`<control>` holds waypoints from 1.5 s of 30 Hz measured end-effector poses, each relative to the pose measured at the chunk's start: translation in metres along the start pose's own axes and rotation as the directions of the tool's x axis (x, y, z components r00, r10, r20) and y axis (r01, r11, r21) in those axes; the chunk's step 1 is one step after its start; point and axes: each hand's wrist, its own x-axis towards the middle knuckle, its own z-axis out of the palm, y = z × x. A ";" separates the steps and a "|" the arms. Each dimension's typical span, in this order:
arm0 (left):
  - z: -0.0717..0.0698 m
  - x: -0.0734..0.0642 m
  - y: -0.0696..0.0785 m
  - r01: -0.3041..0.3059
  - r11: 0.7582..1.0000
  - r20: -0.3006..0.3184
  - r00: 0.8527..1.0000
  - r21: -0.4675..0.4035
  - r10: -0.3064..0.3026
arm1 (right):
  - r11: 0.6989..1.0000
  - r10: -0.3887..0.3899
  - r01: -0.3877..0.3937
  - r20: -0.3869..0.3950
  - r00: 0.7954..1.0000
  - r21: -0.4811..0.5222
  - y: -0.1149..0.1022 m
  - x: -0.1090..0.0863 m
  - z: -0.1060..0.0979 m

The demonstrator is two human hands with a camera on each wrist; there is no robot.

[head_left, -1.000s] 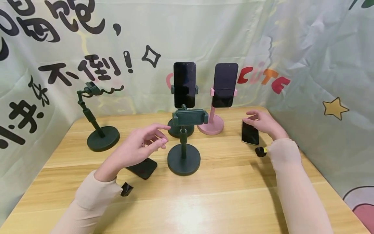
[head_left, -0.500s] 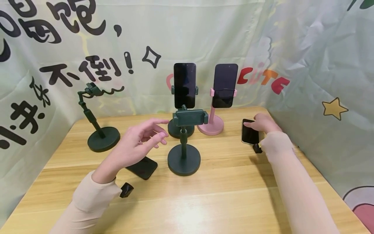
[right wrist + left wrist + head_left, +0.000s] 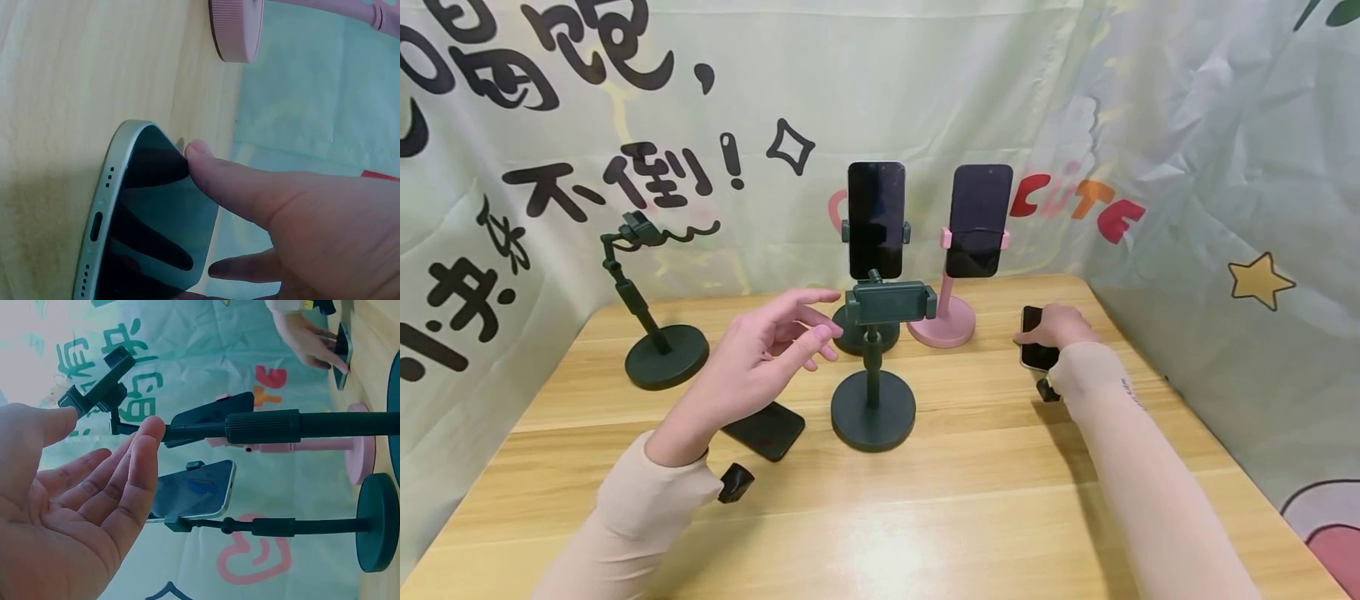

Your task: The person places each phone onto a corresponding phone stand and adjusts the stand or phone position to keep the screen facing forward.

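Above a dark phone point(image 3: 767, 430) lying on the table, my left hand point(image 3: 756, 350) hangs with its fingers loosely bent and nothing in them. Its fingertips are beside the holder of a dark green phone stand point(image 3: 873, 379), whose clamp bears no phone. In the left wrist view the palm and fingers of my left hand point(image 3: 87, 500) show. At the right, my right hand point(image 3: 1060, 323) spans another phone point(image 3: 1037, 357) lying screen up. The right wrist view shows the thumb at the edge of this phone point(image 3: 169, 219), the other fingers spread over its far side.
Behind stand a green stand holding a phone point(image 3: 876, 221) and a pink stand point(image 3: 947, 323) holding another phone point(image 3: 979, 221). A further green stand point(image 3: 662, 357) leans at the far left, its clamp without a phone. A printed cloth point(image 3: 970, 75) hangs behind the table.
My right hand has shifted left over the phone, its thumb passing from above the screen to the left edge. The phone stays on the table. My left hand has risen slightly.
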 end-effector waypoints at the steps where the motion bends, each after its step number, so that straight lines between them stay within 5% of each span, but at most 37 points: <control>1: 0.000 0.000 0.000 -0.001 1.000 -0.005 1.000 -0.003 0.001 | 1.000 0.011 -0.011 0.001 1.000 0.010 0.001 0.001 0.000; 17: 0.006 0.009 0.005 0.058 0.998 -0.025 0.998 -0.037 -0.059 | 0.986 -0.017 -0.002 0.111 0.994 0.164 0.022 0.007 0.003; 25: 0.009 0.013 0.007 0.035 0.998 -0.025 0.999 -0.047 -0.036 | 0.939 -0.034 -0.001 0.097 0.995 0.343 0.029 0.003 0.010; 30: 0.009 0.015 0.007 0.027 0.998 -0.020 0.999 -0.053 -0.028 | 0.885 -0.097 0.033 0.113 0.989 0.464 0.036 0.003 0.011; 45: 0.012 0.013 0.010 0.051 0.981 0.049 0.998 -0.188 -0.042 | 0.829 -0.144 0.037 0.150 0.978 0.558 0.044 -0.006 0.013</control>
